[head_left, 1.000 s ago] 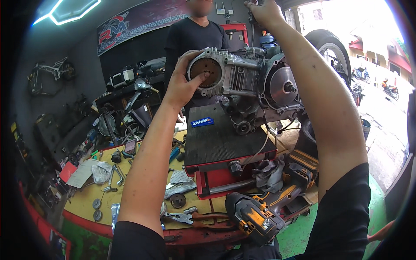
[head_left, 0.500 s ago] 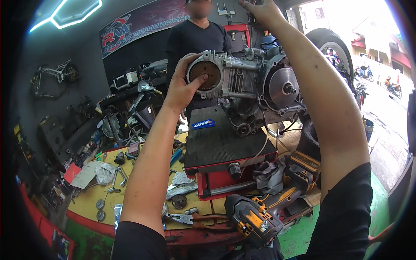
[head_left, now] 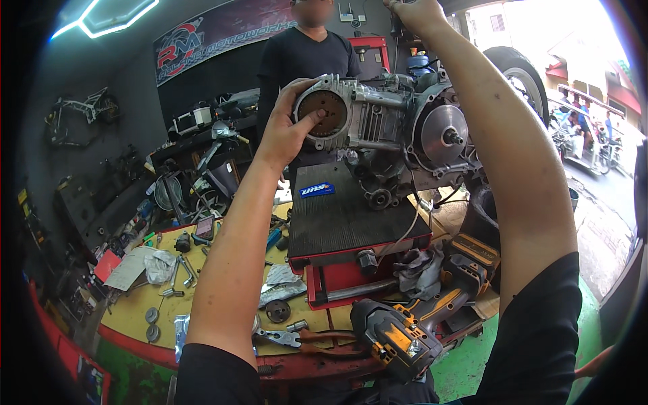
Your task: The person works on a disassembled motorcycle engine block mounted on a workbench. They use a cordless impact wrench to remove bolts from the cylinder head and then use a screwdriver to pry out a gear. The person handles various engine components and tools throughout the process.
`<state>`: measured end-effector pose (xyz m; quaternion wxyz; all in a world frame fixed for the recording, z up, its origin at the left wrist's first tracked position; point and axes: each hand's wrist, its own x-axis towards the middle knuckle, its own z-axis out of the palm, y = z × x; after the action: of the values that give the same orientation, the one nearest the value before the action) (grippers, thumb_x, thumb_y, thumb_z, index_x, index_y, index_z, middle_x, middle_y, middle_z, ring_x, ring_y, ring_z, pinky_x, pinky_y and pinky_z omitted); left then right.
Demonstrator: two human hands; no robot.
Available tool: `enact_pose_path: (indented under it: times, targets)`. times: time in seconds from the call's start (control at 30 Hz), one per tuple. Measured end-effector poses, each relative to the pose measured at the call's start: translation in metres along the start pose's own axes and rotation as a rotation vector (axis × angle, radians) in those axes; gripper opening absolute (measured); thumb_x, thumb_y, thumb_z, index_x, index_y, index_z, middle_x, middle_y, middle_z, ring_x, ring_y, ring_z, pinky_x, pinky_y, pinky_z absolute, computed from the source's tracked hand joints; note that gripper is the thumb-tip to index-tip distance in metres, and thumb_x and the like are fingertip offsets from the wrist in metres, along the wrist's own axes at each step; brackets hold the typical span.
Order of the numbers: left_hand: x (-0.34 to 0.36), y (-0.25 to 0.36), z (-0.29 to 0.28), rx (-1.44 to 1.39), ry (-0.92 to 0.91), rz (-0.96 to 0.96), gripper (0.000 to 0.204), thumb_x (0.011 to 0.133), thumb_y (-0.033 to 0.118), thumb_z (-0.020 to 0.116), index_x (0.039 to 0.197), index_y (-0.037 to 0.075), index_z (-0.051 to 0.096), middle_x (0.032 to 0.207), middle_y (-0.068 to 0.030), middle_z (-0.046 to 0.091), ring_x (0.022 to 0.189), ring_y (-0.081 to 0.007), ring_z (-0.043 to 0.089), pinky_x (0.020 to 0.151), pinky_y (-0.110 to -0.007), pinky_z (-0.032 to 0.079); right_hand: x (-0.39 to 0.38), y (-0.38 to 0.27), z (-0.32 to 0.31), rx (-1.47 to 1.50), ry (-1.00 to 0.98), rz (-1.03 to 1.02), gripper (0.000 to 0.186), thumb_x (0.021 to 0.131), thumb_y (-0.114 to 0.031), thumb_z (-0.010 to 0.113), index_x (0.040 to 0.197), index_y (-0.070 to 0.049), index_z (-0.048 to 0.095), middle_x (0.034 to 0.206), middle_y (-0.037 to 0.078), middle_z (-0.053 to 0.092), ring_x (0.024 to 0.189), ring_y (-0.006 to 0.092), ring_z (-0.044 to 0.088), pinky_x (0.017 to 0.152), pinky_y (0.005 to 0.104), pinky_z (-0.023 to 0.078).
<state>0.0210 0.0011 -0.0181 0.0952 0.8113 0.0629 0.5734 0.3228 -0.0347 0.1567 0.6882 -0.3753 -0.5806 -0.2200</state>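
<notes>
My left hand [head_left: 290,125] grips the left end of a metal engine [head_left: 374,115], its thumb resting on a round brown toothed disc [head_left: 329,122] in the cylinder head. A large silver pulley face [head_left: 437,133] with a central shaft is on the engine's right part. My right hand [head_left: 420,19] is raised at the top edge, above the engine, fingers closed around something dark that I cannot make out. Beneath the engine is a ribbed black lift platform [head_left: 344,229] with a red frame and a blue sticker [head_left: 316,190].
Behind the engine stands a person [head_left: 307,57]. The yellow bench [head_left: 128,317] holds pliers [head_left: 283,337], wrenches, rags and paper. A yellow-black power tool [head_left: 398,334] lies in front. A tire [head_left: 516,71] is behind my right arm; the street [head_left: 601,182] is at right.
A loaded vehicle with people has come into view on the street at right. My hands stay nearly in the same places, with slight shifts of view.
</notes>
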Motion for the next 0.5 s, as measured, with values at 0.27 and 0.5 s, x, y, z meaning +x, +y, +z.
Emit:
enact_pose_path:
  times: [0.27,0.5]
  targets:
    - [0.003,-0.004,0.002,-0.039,0.026,-0.005,0.049,0.091,0.002,0.077,0.138,0.007,0.064,0.141,-0.0100,0.060,0.136,-0.0262,0.057,0.117,-0.037,0.043,0.008,0.005,-0.002,0.060,-0.077,0.074,0.026,0.094,-0.019,0.080,0.113,-0.001,0.078,0.093,0.015,0.080,0.080,0.0234,0.075,0.077,0.0393,0.061]
    - [0.004,-0.002,0.005,0.081,0.034,0.030,0.047,0.093,0.004,0.075,0.138,0.006,0.063,0.143,-0.0119,0.059,0.140,-0.0284,0.055,0.119,-0.039,0.042,0.018,0.021,-0.007,-0.046,-0.051,-0.035,0.033,0.094,-0.026,0.081,0.116,-0.002,0.078,0.090,0.014,0.079,0.072,0.0221,0.074,0.071,0.0377,0.061]
